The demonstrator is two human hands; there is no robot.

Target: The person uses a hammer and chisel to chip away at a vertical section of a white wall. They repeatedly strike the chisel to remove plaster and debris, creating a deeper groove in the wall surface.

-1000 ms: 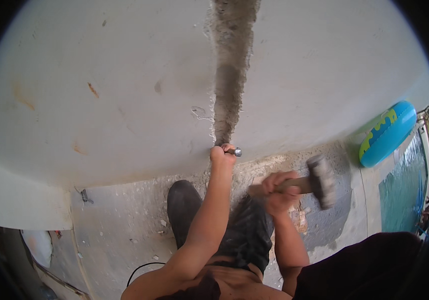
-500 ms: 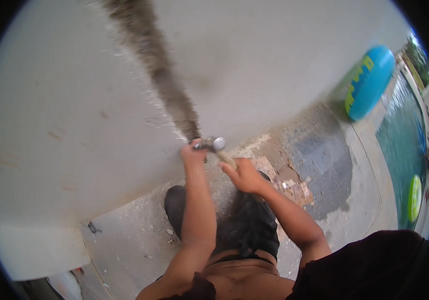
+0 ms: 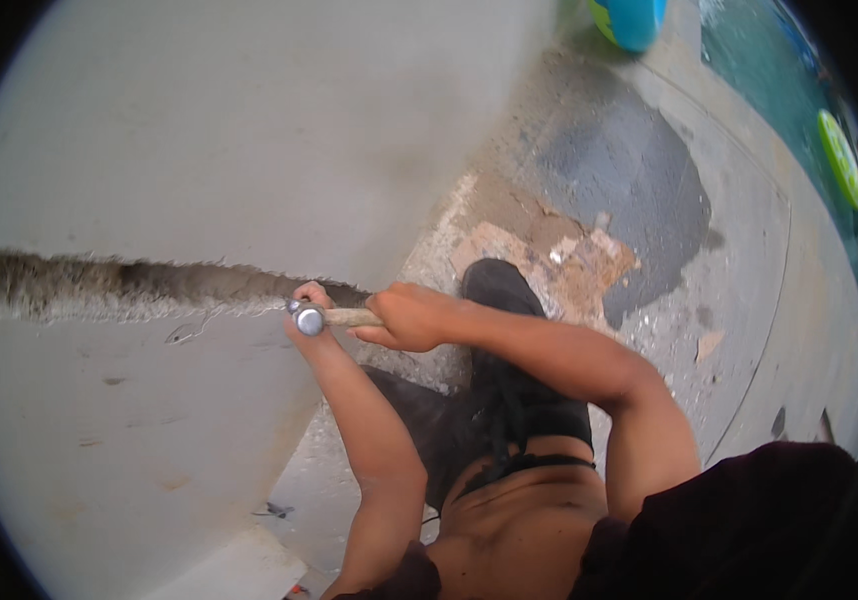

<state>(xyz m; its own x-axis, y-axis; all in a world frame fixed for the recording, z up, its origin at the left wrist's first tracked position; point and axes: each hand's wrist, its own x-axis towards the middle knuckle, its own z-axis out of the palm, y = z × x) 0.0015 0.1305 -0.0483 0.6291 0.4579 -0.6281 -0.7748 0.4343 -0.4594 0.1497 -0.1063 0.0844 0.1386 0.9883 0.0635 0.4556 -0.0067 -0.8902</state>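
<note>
My right hand point(image 3: 411, 316) is closed round the pale wooden handle of a hammer point(image 3: 310, 320). The hammer's round metal head lies over my left hand point(image 3: 313, 297), hiding most of its fingers. That left hand is closed at the near end of a rough groove point(image 3: 119, 285) cut into the smooth grey wall point(image 3: 199, 150); whatever it grips is covered by the hammer head. Ragged, crumbly edges line the groove, and a loose thin strand point(image 3: 194, 327) hangs beside it.
Broken tan pieces point(image 3: 589, 262) and rubble lie on the ground right of my dark shoe point(image 3: 497, 285), beside a dark grey patch point(image 3: 639, 180). A blue inflatable point(image 3: 639, 22), a pool point(image 3: 764, 85) and a green float point(image 3: 839, 160) are farther right. A small dark object point(image 3: 274, 511) lies near the wall.
The view has turned, so the groove now runs across the left side instead of down from the top. Both hands appear farther left, with the hammer still in my right hand.
</note>
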